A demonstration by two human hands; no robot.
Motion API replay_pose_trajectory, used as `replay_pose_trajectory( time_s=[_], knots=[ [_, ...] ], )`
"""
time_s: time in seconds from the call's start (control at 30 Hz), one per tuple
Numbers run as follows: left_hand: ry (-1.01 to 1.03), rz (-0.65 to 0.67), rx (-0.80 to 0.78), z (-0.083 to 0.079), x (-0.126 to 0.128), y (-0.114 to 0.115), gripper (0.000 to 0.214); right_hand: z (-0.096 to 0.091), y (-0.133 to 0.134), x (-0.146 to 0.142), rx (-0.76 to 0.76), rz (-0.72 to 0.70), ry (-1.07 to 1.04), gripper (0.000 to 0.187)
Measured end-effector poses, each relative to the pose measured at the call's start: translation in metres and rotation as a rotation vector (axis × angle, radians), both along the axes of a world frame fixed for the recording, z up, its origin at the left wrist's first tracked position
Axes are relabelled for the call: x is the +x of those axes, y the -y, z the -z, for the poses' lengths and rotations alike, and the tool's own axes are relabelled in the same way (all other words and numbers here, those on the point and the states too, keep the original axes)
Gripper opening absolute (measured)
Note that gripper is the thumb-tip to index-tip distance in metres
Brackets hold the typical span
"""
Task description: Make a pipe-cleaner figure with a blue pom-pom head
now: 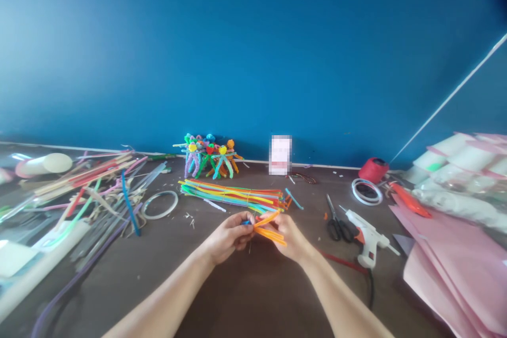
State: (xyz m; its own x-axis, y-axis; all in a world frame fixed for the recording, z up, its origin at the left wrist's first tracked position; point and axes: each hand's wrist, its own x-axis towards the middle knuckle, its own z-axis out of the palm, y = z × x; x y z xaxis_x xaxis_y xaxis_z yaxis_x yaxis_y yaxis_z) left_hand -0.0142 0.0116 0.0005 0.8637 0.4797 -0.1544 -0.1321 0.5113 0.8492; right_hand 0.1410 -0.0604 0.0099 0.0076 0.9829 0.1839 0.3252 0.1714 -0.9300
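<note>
My left hand (232, 232) and my right hand (288, 235) meet over the brown table (237, 296), both with fingers pinched. Between them is a bent orange pipe cleaner (269, 229), with a small blue piece (246, 222) at my left fingertips. The right hand grips the orange loops; the left pinches the end where the blue bit sits. Just beyond the hands lies a bundle of coloured pipe cleaners (233, 194). Several finished pipe-cleaner figures (208, 157) stand by the blue wall.
Black scissors (336, 222) and a white glue gun (368, 237) lie right of my hands. Pink sheets (447, 264), a red spool (373, 169) and a tape ring (366, 191) are further right. A clear ring (160, 204) and a heap of sticks and straws (87, 190) fill the left.
</note>
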Motion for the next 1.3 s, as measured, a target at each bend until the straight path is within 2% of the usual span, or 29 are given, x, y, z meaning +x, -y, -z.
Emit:
replay_pose_trajectory(
  time_s=[0.1,0.2,0.37,0.57,0.83,1.1,1.3],
  knots=[
    [-0.018,-0.006,-0.009,0.000,0.001,-0.001,0.014,-0.003,0.002,0.003,0.033,0.007,0.183,0.021],
    [-0.026,-0.017,-0.028,0.000,0.002,-0.001,0.016,-0.003,0.003,0.002,0.045,0.054,0.248,0.018],
    [-0.023,-0.031,-0.037,-0.002,0.002,0.000,0.020,0.004,0.001,0.000,0.070,0.027,0.139,0.013],
    [-0.047,-0.036,-0.023,-0.002,0.002,0.000,0.021,0.008,0.000,0.002,0.060,-0.006,0.130,0.013],
    [-0.043,-0.052,-0.018,-0.001,0.003,-0.001,0.019,0.009,0.000,0.002,0.016,0.045,0.079,0.018],
    [-0.050,-0.144,-0.067,-0.001,0.003,-0.003,0.020,-0.002,-0.002,0.003,0.024,0.214,0.031,0.011],
    [-0.030,-0.129,-0.015,0.001,0.004,-0.002,0.018,0.000,-0.002,0.002,-0.022,0.123,-0.013,0.011]
  ],
)
